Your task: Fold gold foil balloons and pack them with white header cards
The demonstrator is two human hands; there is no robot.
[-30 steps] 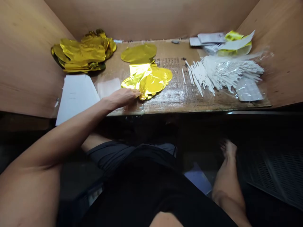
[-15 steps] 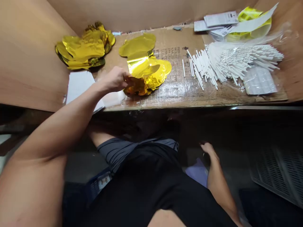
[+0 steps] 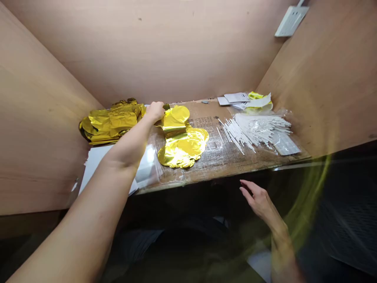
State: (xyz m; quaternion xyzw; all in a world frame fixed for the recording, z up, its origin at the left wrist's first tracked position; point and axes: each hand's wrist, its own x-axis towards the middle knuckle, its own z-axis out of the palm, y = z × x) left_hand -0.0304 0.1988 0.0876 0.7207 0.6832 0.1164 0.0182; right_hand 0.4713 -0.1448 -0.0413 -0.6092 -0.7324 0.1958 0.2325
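My left hand point(image 3: 156, 111) is closed at the upper left edge of a shiny gold foil balloon point(image 3: 183, 144), which lies flat with its top part spread out on the cardboard. The fingertips are partly hidden behind the hand. Left of it lies a heap of crumpled gold foil balloons point(image 3: 113, 122). My right hand point(image 3: 259, 199) hangs in front of the shelf edge, thumb and fingers apart, holding nothing. Under my left forearm are white sheets point(image 3: 96, 159) and clear plastic sleeves point(image 3: 148, 165).
Many thin white sticks point(image 3: 253, 127) spill from a clear bag on the right. Behind them lie white cards point(image 3: 235, 98) and a yellow-and-white strip roll point(image 3: 260, 101). Wooden panels point(image 3: 176, 51) enclose the shelf, with a white power socket point(image 3: 291, 21) at upper right.
The view has tilted up. My left hand has moved to the balloon's far end, and the lifted foil now lies flatter. My right hand has risen toward the shelf edge, fingers parted.
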